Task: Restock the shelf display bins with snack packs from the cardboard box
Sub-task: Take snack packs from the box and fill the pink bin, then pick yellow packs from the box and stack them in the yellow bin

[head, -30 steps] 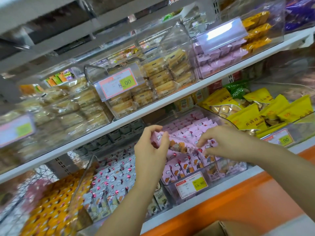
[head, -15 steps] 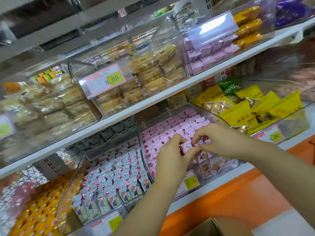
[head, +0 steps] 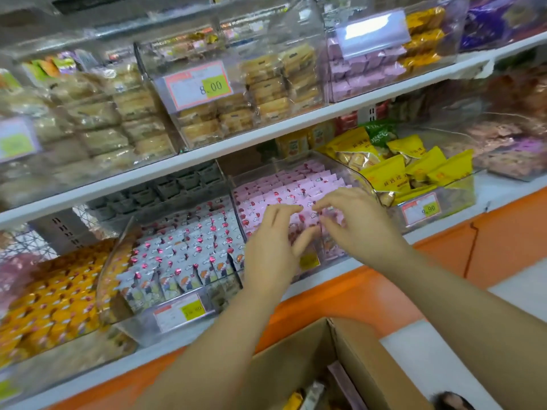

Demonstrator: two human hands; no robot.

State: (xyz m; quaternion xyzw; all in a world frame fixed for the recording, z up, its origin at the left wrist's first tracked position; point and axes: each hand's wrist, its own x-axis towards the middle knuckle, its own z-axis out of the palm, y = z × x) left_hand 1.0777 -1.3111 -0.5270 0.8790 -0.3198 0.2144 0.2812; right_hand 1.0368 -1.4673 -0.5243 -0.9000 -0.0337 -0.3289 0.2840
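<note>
Reaching over pink packs (head: 296, 184), my left hand (head: 270, 253), right hand (head: 355, 226) spread slack, gripping nothing; box (head: 296, 365) lay below, behind both wrists.

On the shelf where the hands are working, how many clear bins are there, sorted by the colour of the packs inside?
Orange-pack bin: 1
White-pack bin: 1
Pink-pack bin: 1
Yellow-bag bin: 1
Brownish-pack bin, far right and blurred: 1
Total: 5

Cardboard box (head: 296, 365) cut off below, price tag (head: 309, 260) half hidden
</note>
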